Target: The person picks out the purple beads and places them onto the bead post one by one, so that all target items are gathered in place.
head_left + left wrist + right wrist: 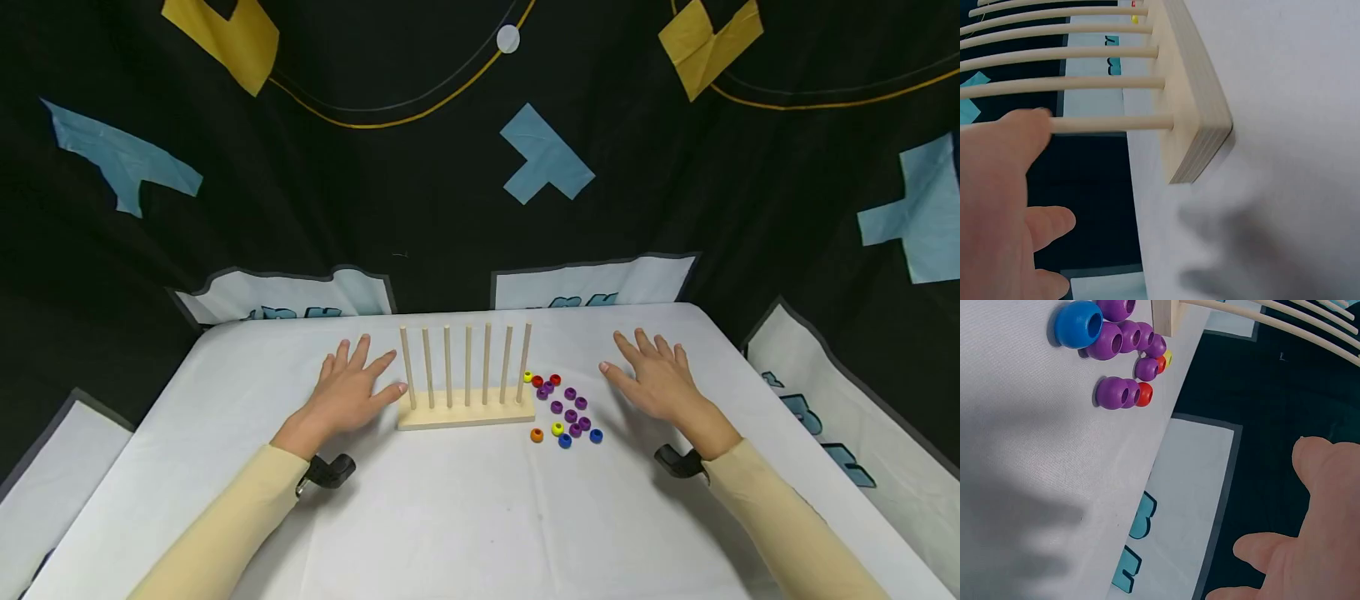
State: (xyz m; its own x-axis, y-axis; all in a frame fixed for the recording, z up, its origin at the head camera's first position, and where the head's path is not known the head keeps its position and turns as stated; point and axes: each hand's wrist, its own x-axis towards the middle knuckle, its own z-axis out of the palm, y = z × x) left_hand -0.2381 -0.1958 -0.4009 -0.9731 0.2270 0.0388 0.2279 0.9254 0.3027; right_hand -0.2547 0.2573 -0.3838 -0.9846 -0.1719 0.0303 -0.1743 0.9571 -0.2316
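Observation:
A pale wooden rack [467, 418] with several upright pegs stands on the table, and no beads sit on the pegs. My left hand [348, 396] hovers at the rack's left end, fingers spread. In the left wrist view its thumb [1032, 134] overlaps the nearest peg [1113, 124]; I cannot tell whether they touch. Right of the rack lie loose round beads: several purple beads [571, 416], red beads [555, 380], yellow beads [557, 428], blue beads [565, 441] and an orange bead [537, 435]. My right hand [660, 387], fingers spread, is held above the table right of the beads, holding nothing.
A white cloth covers the table [435, 517]. Behind it hangs a black curtain [420, 208] with blue and yellow patches. Each wrist carries a black camera mount, one at the left wrist [330, 472] and one at the right wrist [677, 461].

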